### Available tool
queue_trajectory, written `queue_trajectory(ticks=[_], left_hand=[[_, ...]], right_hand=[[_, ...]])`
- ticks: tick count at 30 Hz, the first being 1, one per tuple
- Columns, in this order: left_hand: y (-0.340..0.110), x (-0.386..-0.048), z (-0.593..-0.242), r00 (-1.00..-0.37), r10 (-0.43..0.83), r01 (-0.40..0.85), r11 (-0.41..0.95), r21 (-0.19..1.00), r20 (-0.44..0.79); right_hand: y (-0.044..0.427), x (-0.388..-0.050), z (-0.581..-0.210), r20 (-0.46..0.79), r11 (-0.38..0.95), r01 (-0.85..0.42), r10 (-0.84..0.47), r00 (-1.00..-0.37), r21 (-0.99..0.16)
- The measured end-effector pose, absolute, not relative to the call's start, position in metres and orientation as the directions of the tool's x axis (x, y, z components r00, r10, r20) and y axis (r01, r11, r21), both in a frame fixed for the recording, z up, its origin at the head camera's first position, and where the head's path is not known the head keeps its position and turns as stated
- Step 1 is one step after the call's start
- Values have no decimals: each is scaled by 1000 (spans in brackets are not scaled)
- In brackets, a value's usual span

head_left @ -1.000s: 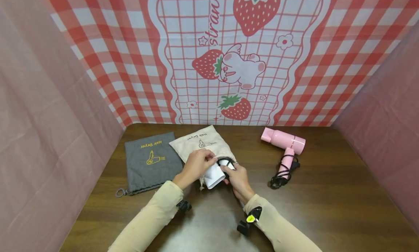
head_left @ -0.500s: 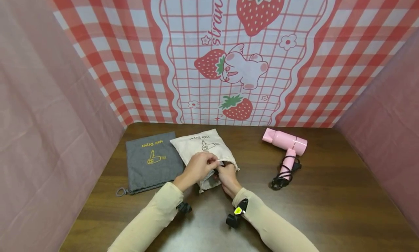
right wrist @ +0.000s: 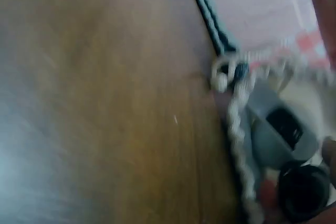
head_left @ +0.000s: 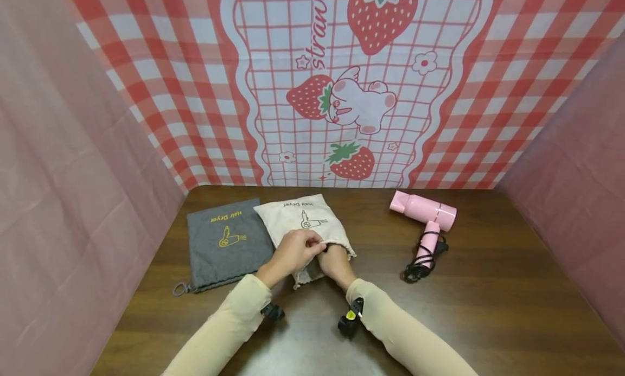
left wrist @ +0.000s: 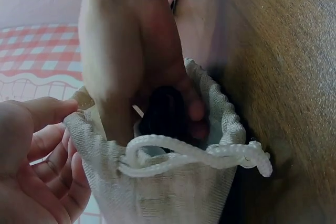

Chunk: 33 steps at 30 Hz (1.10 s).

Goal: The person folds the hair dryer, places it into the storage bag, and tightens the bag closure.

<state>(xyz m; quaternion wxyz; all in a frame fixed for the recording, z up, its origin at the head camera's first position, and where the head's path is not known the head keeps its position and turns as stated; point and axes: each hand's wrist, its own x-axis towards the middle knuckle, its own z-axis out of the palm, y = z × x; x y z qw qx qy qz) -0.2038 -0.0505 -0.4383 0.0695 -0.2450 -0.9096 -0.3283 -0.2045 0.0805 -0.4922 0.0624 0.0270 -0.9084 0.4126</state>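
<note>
A cream drawstring pouch [head_left: 312,218] printed "Hair Dryer" lies on the table with its mouth toward me. My left hand [head_left: 294,249] pinches the upper rim of that mouth, thumb against fingers, as the left wrist view also shows. Inside the pouch is a white hair dryer; its nozzle [right wrist: 278,124] shows near the opening in the right wrist view, greyish in shadow. My right hand [head_left: 336,265] is in the pouch mouth up to about the wrist. Its fingers curl round the dryer's black bundled part [left wrist: 167,113], probably wound cord. Most of the dryer is hidden by cloth.
Left of the cream pouch lies a flat grey drawstring pouch [head_left: 227,246] with yellow print. A pink hair dryer [head_left: 423,210], black cord [head_left: 418,268] wound round its handle, lies at the right. A checked strawberry cloth [head_left: 205,94] hangs behind the wooden table [head_left: 488,289].
The white hair dryer, outside the mouth earlier, has gone into the cream pouch with my right hand. My left hand has stayed at the rim.
</note>
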Motion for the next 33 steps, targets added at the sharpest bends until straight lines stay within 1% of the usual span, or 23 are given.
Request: queue_trajectory(ticks=[3, 7, 10, 15, 20, 25, 27, 33], left_hand=[[-53, -203, -438, -877, 391, 479, 663, 576, 279], [-53, -202, -437, -886, 380, 462, 664, 588, 266], [-54, -202, -437, -889, 376, 456, 666, 590, 263], [-56, -199, -441, -895, 352, 445, 666, 598, 274], [-58, -197, -445, -895, 323, 446, 663, 601, 309], [-59, -196, -447, -894, 320, 448, 653, 610, 314], [-59, -195, -448, -895, 319, 447, 650, 615, 313], [-58, -193, -448, -893, 320, 449, 634, 629, 316]], right_hand=[[84, -193, -488, 170, 682, -162, -57, -984, -713], [92, -181, -482, 248, 714, -261, -126, -961, -649], [98, -174, -476, 284, 734, -309, -164, -945, -605], [104, -167, -462, 286, 714, -364, -234, -929, -598], [113, -166, -451, 282, 719, -390, -273, -920, -576], [123, -169, -448, 284, 728, -379, -258, -923, -572], [126, -171, -447, 295, 718, -389, -260, -919, -577], [132, -176, -442, 331, 733, -421, -277, -902, -535]])
